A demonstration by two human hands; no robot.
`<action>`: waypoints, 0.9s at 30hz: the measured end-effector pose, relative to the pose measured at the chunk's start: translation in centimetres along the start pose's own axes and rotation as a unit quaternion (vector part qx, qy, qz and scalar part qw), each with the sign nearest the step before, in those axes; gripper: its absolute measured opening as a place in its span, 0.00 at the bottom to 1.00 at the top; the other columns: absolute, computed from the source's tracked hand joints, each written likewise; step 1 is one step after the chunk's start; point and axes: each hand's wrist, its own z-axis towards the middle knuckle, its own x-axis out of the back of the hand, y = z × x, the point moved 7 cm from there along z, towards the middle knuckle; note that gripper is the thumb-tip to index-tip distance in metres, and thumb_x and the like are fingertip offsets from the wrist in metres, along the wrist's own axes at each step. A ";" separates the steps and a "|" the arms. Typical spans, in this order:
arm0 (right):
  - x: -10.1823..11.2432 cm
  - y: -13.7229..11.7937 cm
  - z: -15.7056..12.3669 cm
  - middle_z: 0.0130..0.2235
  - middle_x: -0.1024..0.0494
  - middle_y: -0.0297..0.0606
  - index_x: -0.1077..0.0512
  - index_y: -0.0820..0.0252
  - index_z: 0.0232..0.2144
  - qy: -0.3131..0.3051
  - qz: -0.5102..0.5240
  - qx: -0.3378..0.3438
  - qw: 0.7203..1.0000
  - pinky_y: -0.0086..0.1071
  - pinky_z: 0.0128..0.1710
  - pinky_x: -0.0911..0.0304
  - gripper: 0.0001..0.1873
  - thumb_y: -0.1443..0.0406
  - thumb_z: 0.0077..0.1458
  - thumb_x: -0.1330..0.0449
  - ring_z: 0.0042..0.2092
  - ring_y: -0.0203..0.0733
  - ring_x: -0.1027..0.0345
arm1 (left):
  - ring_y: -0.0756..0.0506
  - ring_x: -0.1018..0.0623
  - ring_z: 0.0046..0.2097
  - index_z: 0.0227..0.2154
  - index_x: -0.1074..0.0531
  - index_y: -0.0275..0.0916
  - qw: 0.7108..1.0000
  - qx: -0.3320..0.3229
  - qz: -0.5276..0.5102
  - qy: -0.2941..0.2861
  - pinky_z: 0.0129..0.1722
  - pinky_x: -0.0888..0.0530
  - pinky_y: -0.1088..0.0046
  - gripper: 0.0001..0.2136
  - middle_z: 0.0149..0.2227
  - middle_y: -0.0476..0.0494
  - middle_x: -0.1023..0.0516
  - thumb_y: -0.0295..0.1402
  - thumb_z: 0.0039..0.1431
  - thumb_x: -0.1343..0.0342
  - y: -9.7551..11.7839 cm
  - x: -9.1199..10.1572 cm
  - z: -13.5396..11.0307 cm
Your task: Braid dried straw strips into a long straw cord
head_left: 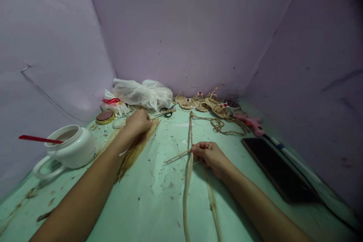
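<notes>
My right hand [208, 155] pinches a thin braid of dried plant fibre [191, 130] at its lower end. Loose strands [187, 196] hang from that point towards me, and a short one sticks out to the left. The braid's far part runs up the table and turns right into a loose coiled cord [219, 125]. My left hand [138, 121] is closed at the top of a bundle of straw-coloured fibres [136, 151] lying on the table. Its fingertips are turned away, so what they grip is partly hidden.
At left stands a white mug [79, 147] with liquid and a red stick. Behind lie a plastic bag [141, 92], black-handled scissors [168, 112], a round tin [105, 117] and woven pieces [215, 104] with red-and-white trim. A pink glue gun [251, 121] and a phone [279, 170] lie right.
</notes>
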 end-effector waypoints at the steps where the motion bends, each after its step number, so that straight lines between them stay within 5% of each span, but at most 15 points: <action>1: 0.0 0.0 0.0 0.14 0.40 0.27 0.37 0.64 0.17 0.001 0.000 0.000 1.000 0.24 0.14 0.62 0.07 0.65 0.38 0.43 0.14 0.25 0.56 | 0.43 0.28 0.30 0.22 0.28 0.37 1.000 0.001 0.007 -0.008 0.26 0.38 0.74 0.08 0.27 0.40 0.26 0.32 0.38 0.49 0.0 -0.2 0.0; 19: -0.1 0.2 0.1 0.14 0.40 0.27 0.36 0.64 0.17 -0.012 -0.001 0.003 1.000 0.24 0.14 0.62 0.07 0.66 0.40 0.44 0.14 0.25 0.56 | 0.44 0.28 0.31 0.25 0.27 0.36 0.999 -0.014 0.026 0.032 0.26 0.39 0.76 0.10 0.29 0.39 0.25 0.32 0.40 0.51 -0.3 -0.9 0.8; 23: 0.0 0.2 0.1 0.14 0.40 0.27 0.37 0.64 0.17 -0.013 0.002 0.006 1.000 0.23 0.14 0.61 0.07 0.66 0.41 0.44 0.14 0.25 0.55 | 0.45 0.29 0.30 0.25 0.27 0.37 0.993 -0.100 0.027 0.049 0.26 0.40 0.76 0.11 0.26 0.41 0.26 0.32 0.40 0.53 1.9 0.5 -0.5; 27: 0.0 0.1 0.1 0.14 0.40 0.27 0.37 0.64 0.17 -0.015 0.013 0.010 1.000 0.23 0.14 0.62 0.07 0.66 0.41 0.45 0.14 0.24 0.55 | 0.48 0.31 0.26 0.22 0.27 0.38 0.975 -0.221 0.009 -0.016 0.25 0.42 0.76 0.09 0.24 0.43 0.26 0.30 0.39 0.53 6.3 -0.2 -4.0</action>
